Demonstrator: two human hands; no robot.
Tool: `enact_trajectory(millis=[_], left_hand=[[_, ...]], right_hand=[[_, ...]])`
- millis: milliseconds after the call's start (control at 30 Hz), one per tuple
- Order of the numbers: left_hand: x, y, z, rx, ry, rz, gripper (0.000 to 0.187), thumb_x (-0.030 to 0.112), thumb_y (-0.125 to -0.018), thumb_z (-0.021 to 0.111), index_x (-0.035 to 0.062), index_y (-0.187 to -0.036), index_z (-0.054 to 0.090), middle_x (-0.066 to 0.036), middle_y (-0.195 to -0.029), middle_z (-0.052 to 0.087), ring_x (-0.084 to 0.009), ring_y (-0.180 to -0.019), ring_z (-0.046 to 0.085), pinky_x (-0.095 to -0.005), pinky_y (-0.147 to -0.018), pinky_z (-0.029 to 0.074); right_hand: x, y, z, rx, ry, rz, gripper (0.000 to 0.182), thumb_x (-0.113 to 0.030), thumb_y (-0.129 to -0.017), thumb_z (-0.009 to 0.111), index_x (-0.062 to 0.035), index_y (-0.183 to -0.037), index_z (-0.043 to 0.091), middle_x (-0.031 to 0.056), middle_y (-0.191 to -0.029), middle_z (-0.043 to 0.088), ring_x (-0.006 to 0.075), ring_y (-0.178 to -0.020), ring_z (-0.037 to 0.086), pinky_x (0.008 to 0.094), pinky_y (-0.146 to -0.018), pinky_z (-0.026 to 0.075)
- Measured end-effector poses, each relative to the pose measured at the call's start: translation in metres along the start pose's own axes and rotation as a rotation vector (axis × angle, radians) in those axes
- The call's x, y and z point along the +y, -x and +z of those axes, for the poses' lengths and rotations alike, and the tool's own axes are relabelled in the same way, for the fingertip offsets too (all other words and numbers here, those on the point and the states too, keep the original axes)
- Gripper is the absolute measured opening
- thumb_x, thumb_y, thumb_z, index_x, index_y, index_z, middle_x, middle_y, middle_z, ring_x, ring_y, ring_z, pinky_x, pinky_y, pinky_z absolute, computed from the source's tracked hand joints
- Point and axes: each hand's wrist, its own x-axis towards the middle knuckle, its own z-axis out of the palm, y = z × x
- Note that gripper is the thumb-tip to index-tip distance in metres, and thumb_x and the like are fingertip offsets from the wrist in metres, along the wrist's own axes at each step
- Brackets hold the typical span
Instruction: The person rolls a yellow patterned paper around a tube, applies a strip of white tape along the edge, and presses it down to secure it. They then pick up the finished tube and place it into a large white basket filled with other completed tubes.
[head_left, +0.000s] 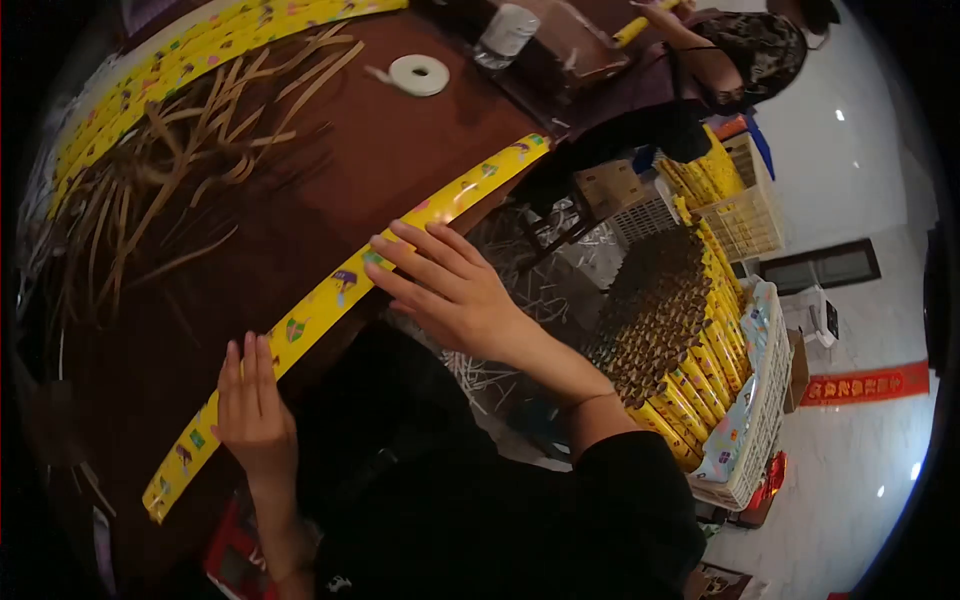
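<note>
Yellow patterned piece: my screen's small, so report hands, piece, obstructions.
Left hand, right hand laid on yellow patterned piece, fingers extended. Piece lies by table edge. Brown strips, white roll apart from it.

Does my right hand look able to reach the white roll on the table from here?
Probably yes: beyond the yellow strip under your right hand, only bare table seems to lie before the white roll, though the exact distance is unclear.

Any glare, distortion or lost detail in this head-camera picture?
Head view: fisheye curvature, black corners; glare on the long, glossy yellow patterned strip, beside the bare right hand; bright spots on the pale glossy surface at right; the black fabric sleeve shows little detail.
</note>
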Motion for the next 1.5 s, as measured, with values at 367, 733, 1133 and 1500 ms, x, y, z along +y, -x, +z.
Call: enact_trajectory(millis=[367,733,1133,1500], left_hand=[[-0.007,0.006,-0.027,-0.093,-0.026,-0.044,0.036,0.003,-0.082,0.057,-0.0010,-0.117,0.063,-0.013,-0.116,0.065,-0.0317,-0.107,0.063,-0.0401,-0.091,0.052],[-0.002,0.005,-0.031,-0.175,0.086,-0.108,0.053,-0.005,-0.075,0.056,0.0007,-0.127,0.057,-0.013,-0.122,0.063,-0.0322,-0.114,0.058,-0.0408,-0.096,0.047],[0.003,0.007,-0.023,-0.168,0.027,-0.090,0.046,-0.011,-0.080,0.056,-0.0005,-0.125,0.059,-0.014,-0.120,0.064,-0.0335,-0.117,0.058,-0.0440,-0.095,0.050],[0.001,0.008,-0.022,-0.142,-0.029,-0.061,0.041,-0.008,-0.083,0.056,-0.0006,-0.124,0.059,-0.015,-0.121,0.063,-0.0344,-0.117,0.058,-0.0440,-0.095,0.050]], right_hand=[[-0.018,-0.047,0.050,-0.100,-0.143,-0.303,0.050,-0.001,-0.074,0.061,-0.0107,-0.123,0.061,0.0062,-0.123,0.063,0.0285,-0.115,0.059,0.0438,-0.097,0.049],[-0.015,-0.043,0.046,-0.132,-0.126,-0.309,0.046,-0.003,-0.076,0.061,-0.0080,-0.121,0.062,0.0087,-0.124,0.062,0.0302,-0.115,0.059,0.0441,-0.098,0.048],[-0.013,-0.025,0.050,-0.065,-0.106,-0.313,0.047,-0.009,-0.079,0.061,-0.0093,-0.126,0.058,0.0075,-0.128,0.058,0.0285,-0.118,0.056,0.0429,-0.102,0.044],[0.013,-0.030,0.043,-0.139,-0.050,-0.317,0.053,-0.008,-0.077,0.063,-0.0153,-0.129,0.058,0.0040,-0.130,0.058,0.0301,-0.120,0.054,0.0466,-0.103,0.043]])
